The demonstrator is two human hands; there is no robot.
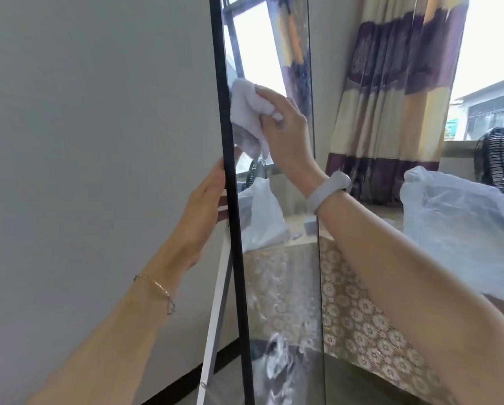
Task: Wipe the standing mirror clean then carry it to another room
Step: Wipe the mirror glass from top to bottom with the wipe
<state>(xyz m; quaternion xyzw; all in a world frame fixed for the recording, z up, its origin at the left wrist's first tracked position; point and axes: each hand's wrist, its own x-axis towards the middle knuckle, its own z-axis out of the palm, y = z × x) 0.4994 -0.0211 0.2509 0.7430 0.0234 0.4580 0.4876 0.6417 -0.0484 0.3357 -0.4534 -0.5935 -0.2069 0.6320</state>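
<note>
A grey wall (84, 141) fills the left side of the view. On the right hangs a curtain (391, 97) with purple and cream bands beside a bright window (496, 39).

The mirror (274, 287) stands upright in the middle, seen from a sharp angle, with a thin black frame (230, 171) along its left edge. Its glass reflects the window, the curtain and a bag. In the lower part of the glass there are white smears. Behind the frame a white leg (215, 317) slants down to the floor.

A big clear plastic bag (455, 229) lies on the right, on a surface covered with a flowered cloth (361, 317). A black fan (499, 165) stands behind the bag, near the window.

The left hand (204, 217) is at the frame's outer edge, touching it; its fingers go behind the frame, so I cannot tell how they hold it. There is a thin bracelet (157, 287) on this wrist.

The right hand (285, 127) grips a bunched white rag (250, 112) with curled fingers and presses it against the glass, just beside the frame. This wrist has a grey band (326, 191).
</note>
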